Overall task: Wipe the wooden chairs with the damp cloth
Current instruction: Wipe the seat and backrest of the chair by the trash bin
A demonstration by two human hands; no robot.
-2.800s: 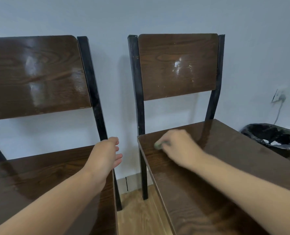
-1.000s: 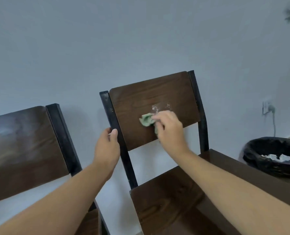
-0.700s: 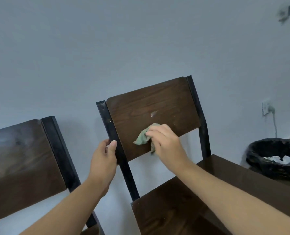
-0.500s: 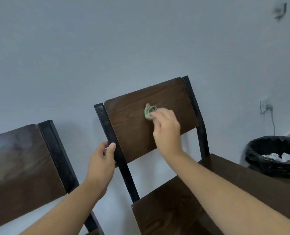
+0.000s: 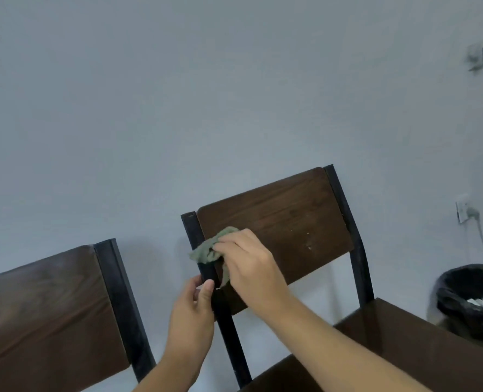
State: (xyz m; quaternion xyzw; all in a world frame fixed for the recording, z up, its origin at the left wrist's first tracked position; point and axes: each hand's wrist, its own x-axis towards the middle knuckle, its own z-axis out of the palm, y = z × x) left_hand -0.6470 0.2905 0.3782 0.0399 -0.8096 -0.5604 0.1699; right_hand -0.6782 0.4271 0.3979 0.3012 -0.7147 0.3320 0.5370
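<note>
Two dark wooden chairs with black metal frames stand against a pale wall. The right chair's backrest (image 5: 285,222) faces me, with its seat (image 5: 404,360) below at the lower right. My right hand (image 5: 251,270) presses a crumpled green cloth (image 5: 210,247) against the backrest's left edge and the black left post (image 5: 197,241). My left hand (image 5: 192,315) grips that same post just below the cloth. The left chair's backrest (image 5: 42,315) fills the lower left.
A black-lined waste bin (image 5: 472,301) holding white paper stands at the right, beside the right chair's seat. A wall socket with a plugged cable (image 5: 466,213) sits above it. A small fixture (image 5: 476,58) hangs higher on the wall.
My right hand has dragged the cloth from the middle of the backrest down and left to the post. The left hand keeps its hold on the post.
</note>
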